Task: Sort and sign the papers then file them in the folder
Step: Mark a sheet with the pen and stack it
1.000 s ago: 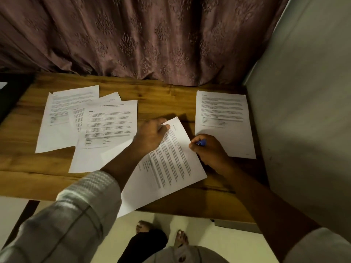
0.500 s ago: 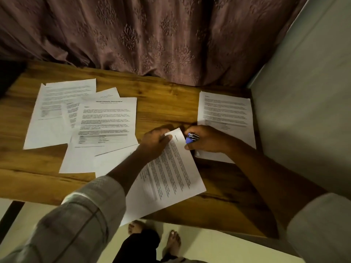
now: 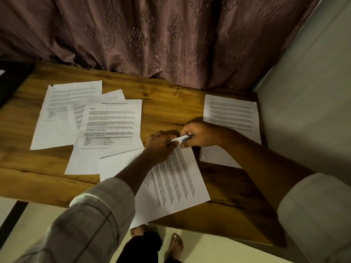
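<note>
Fingers (image 3: pixel 187 130) of the right hand (image 3: pixel 204 134) are gripping a blue pen (image 3: pixel 187 137) just above the top corner of the tilted sheet (image 3: pixel 176 185), which is lying on the desk (image 3: pixel 171 103) and overhanging its near edge. The left hand (image 3: pixel 161 147) is resting curled on that corner (pinching or pressing, I cannot tell). Three overlapping papers (image 3: pixel 112 126) are lying left, a single page (image 3: pixel 231 114) right.

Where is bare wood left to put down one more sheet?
Bare wood lies between the left pile and the right sheet, up to the curtain. Another strip runs along the table's front-left edge. Crowded: the middle, where left hand and right hand meet at the pen over the centre sheet.
</note>
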